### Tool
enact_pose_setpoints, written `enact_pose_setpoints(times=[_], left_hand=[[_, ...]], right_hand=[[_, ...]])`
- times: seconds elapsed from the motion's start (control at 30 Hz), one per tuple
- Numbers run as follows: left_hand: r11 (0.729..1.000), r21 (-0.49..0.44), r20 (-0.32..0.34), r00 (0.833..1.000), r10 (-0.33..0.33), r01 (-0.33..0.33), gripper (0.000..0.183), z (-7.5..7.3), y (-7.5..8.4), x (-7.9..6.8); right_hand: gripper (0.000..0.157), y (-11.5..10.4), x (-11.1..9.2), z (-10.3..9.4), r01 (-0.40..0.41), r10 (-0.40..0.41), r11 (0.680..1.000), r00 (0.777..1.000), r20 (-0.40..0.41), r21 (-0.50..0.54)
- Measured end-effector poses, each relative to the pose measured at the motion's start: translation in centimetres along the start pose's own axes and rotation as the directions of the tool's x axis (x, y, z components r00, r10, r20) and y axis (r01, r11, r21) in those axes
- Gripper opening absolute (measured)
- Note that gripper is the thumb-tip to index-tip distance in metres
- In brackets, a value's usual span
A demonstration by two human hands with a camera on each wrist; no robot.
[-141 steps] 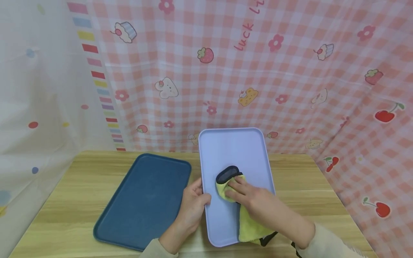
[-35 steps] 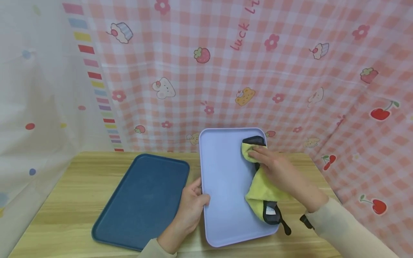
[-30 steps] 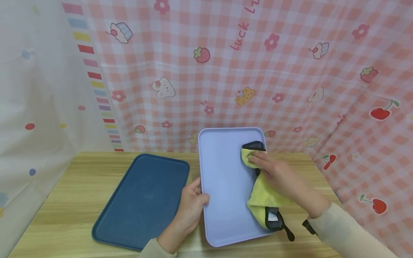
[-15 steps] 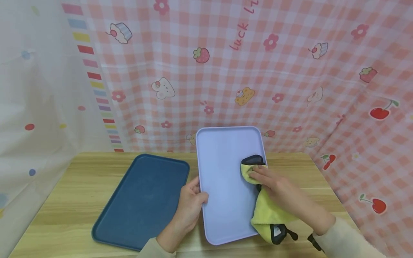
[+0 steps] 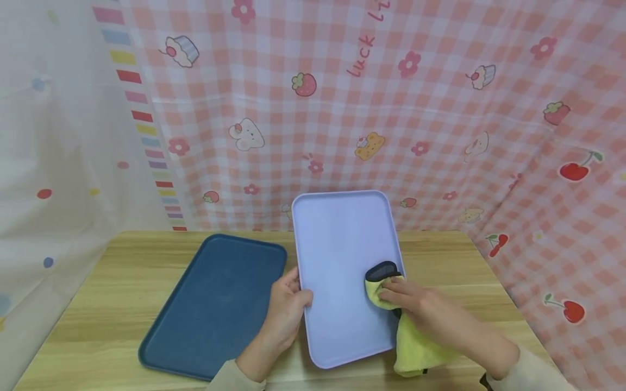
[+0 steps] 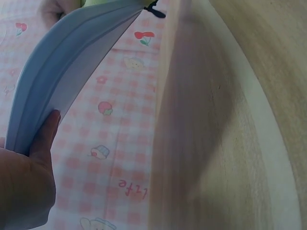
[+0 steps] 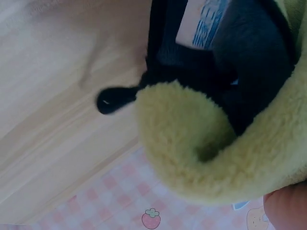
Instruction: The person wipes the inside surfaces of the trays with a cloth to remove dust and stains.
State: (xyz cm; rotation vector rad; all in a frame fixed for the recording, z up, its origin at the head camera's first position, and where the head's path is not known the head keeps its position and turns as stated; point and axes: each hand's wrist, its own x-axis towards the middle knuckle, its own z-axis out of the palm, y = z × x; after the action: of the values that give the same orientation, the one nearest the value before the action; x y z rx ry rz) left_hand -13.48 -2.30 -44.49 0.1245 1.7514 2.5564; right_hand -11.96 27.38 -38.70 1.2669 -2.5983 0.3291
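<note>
A lavender rectangular tray (image 5: 337, 244) is held up at a tilt over the table, its inside facing me. My left hand (image 5: 286, 309) grips its left edge, thumb on the inner face and fingers behind. In the left wrist view the tray (image 6: 79, 62) is seen from its edge, clear of the wood. With bent fingers, my right hand (image 5: 425, 309) holds a yellow cleaning cloth (image 5: 420, 347) against the tray's right inner side. The rest of the cloth hangs down past the rim. Up close in the right wrist view, the cloth (image 7: 177, 129) shows fluffy pile, dark grey backing and a black loop.
A dark blue tray (image 5: 215, 304) lies flat on the wooden table (image 5: 98, 315), left of the lavender one. Behind the table hangs a pink checked curtain (image 5: 274, 98), which also runs along the right side. A white dotted sheet (image 5: 63, 163) hangs at the left.
The right hand and cloth were mid-tray, then near the upper right corner, and have since slid down along the right side. The lavender tray has shifted slightly left in the left hand's grip.
</note>
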Motion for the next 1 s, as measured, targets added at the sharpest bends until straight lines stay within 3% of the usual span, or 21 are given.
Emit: enact_pose_setpoints(times=[0.33, 0.6, 1.0], left_hand=[[1.0, -0.005, -0.021, 1.0, -0.009, 0.008, 0.074, -0.2, 0.0, 0.1], [1.0, -0.005, -0.047, 0.999, -0.002, 0.002, 0.076, -0.4, 0.2, 0.3], [1.0, -0.009, -0.049, 0.999, -0.003, 0.003, 0.077, -0.4, 0.1, 0.3]], right_hand=[[0.056, -0.4, -1.1, 0.7, 0.094, -0.095, 0.995, 0.995, -0.023, -0.023], [0.057, -0.5, -1.9, 0.7, 0.097, -0.097, 0.995, 0.995, 0.017, 0.005], [0.057, 0.2, -3.5, 0.5, 0.143, -0.144, 0.99, 0.989, -0.039, -0.008]])
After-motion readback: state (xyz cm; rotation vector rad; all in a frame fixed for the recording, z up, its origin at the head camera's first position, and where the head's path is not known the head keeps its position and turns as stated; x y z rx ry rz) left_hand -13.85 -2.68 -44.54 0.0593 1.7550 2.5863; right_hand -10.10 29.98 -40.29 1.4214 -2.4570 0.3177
